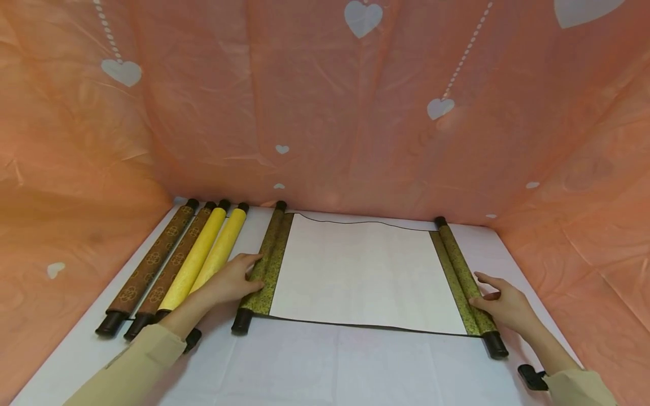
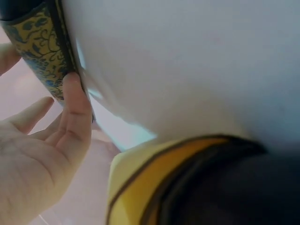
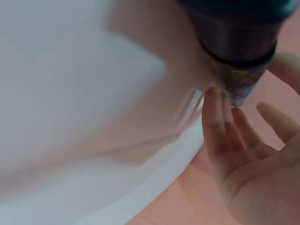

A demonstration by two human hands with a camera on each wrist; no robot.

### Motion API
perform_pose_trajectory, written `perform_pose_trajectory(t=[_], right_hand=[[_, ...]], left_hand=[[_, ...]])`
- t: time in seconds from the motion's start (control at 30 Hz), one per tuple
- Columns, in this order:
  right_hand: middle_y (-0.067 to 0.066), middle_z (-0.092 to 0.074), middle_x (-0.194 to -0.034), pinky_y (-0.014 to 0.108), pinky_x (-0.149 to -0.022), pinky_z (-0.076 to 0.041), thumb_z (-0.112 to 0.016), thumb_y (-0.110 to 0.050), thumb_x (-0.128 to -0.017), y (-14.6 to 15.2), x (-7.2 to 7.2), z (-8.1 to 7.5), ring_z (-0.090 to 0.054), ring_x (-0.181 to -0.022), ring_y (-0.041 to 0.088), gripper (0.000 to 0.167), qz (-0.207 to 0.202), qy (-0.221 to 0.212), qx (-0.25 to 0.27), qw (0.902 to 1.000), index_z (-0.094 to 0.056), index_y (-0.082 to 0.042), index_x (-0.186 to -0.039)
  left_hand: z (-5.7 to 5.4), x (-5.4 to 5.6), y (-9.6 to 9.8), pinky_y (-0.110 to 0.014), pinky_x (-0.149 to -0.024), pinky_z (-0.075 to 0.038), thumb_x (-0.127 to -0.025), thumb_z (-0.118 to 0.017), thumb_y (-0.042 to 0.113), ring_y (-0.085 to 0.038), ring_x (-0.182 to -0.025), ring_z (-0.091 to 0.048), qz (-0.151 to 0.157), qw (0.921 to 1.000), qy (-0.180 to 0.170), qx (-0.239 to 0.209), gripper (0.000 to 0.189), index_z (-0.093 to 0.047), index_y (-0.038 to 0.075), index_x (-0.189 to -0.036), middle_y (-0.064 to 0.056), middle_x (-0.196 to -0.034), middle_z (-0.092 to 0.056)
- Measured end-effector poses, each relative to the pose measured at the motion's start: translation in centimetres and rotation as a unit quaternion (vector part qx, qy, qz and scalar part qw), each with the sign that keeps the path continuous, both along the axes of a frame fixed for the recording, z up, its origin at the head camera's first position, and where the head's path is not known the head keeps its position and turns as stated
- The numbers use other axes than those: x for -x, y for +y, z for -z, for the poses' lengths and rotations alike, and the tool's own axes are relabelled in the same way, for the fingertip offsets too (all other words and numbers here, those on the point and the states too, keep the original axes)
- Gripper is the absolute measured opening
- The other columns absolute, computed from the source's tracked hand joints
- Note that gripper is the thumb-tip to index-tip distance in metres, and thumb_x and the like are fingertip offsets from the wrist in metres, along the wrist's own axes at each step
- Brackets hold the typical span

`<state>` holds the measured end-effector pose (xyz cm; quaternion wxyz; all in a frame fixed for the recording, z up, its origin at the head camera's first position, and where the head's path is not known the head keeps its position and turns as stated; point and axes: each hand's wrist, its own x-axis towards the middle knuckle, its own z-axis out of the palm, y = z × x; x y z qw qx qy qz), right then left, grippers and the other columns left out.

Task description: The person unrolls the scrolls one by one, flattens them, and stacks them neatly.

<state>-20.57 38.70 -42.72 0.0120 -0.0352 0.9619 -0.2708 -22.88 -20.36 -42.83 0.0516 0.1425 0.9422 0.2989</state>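
A hanging scroll lies partly unrolled, its white paper [image 1: 360, 270] flat between two green patterned rollers with black knobs. At its left roller [image 1: 270, 242], my left hand [image 1: 233, 279] touches the patterned cloth with extended, spread fingers. The left wrist view shows a fingertip [image 2: 72, 82] against that roller's edge. Beside the right roller [image 1: 459, 265] is my right hand [image 1: 508, 307], thumb and fingers loosely apart around the outer side. In the right wrist view, the fingers [image 3: 215, 122] are close to the roller's tapering patterned part; whether they touch it is unclear.
Left of the scroll lie two rolled yellow scrolls [image 1: 220, 242] and two brown ones [image 1: 152, 256], side by side. A small black object [image 1: 532, 376] sits by the right sleeve. Orange sheeting [image 1: 325, 113] with hearts encloses the white table surface [image 1: 325, 366] at back and sides.
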Motion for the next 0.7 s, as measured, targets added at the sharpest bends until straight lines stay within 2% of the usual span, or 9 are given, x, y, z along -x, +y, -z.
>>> perform_pose_trajectory(t=[0.1,0.17,0.27,0.4,0.57,0.7], right_hand=[[0.041,-0.042,-0.145,0.051,-0.079,-0.057,-0.075,-0.026,-0.096,-0.3,-0.1,-0.3,-0.059,-0.116,0.054,0.075,-0.010,0.012,-0.004,0.9999,-0.040,0.008,-0.154],[0.042,-0.039,-0.146,0.061,-0.086,-0.055,-0.073,-0.026,-0.098,-0.8,-0.1,-0.7,-0.053,-0.120,0.057,0.074,-0.018,0.025,-0.009,0.9995,-0.039,0.008,-0.154],[0.040,-0.039,-0.147,0.069,-0.093,-0.049,-0.072,-0.023,-0.099,-2.0,0.0,-1.5,-0.050,-0.123,0.058,0.071,-0.035,0.059,-0.002,0.9977,-0.041,0.008,-0.154],[0.036,-0.042,-0.149,0.068,-0.097,-0.047,-0.073,-0.015,-0.098,-4.6,0.5,-2.3,-0.047,-0.128,0.056,0.066,-0.057,0.098,0.034,0.9930,-0.044,0.006,-0.153],[0.027,-0.045,-0.153,0.064,-0.101,-0.046,-0.073,-0.013,-0.098,-9.3,1.6,-2.9,-0.048,-0.134,0.049,0.064,-0.093,0.114,0.081,0.9857,-0.046,-0.002,-0.155],[0.021,-0.051,-0.150,0.057,-0.099,-0.052,-0.074,-0.006,-0.096,-14.3,3.0,-2.7,-0.057,-0.126,0.044,0.062,-0.141,0.128,0.141,0.9716,-0.051,-0.005,-0.153]], left_hand=[[-0.3,-0.4,-0.1,-0.063,-0.099,-0.049,-0.095,-0.073,0.021,-0.054,-0.129,-0.052,-0.004,0.9999,-0.013,-0.005,0.069,-0.045,-0.011,-0.149,-0.039,-0.146,-0.045],[-0.7,-0.8,-0.1,-0.061,-0.097,-0.050,-0.096,-0.073,0.023,-0.052,-0.126,-0.054,-0.005,0.9997,-0.020,-0.010,0.070,-0.044,-0.011,-0.150,-0.039,-0.147,-0.044],[-1.4,-1.1,-0.4,-0.050,-0.085,-0.055,-0.097,-0.072,0.024,-0.039,-0.109,-0.064,-0.009,0.9994,-0.025,-0.022,0.072,-0.042,-0.010,-0.152,-0.037,-0.148,-0.044],[-2.3,-1.5,-1.1,-0.036,-0.070,-0.051,-0.098,-0.072,0.025,-0.024,-0.091,-0.061,-0.017,0.9989,-0.022,-0.037,0.073,-0.040,-0.008,-0.154,-0.033,-0.147,-0.046],[-3.4,-1.9,-2.6,-0.034,-0.067,-0.051,-0.099,-0.070,0.024,-0.029,-0.099,-0.060,-0.030,0.9983,0.002,-0.049,0.069,-0.041,-0.006,-0.154,-0.031,-0.149,-0.045],[-4.2,-2.2,-4.1,-0.034,-0.066,-0.052,-0.100,-0.070,0.023,-0.033,-0.102,-0.063,-0.047,0.9975,0.035,-0.039,0.065,-0.045,-0.004,-0.153,-0.031,-0.148,-0.046]])
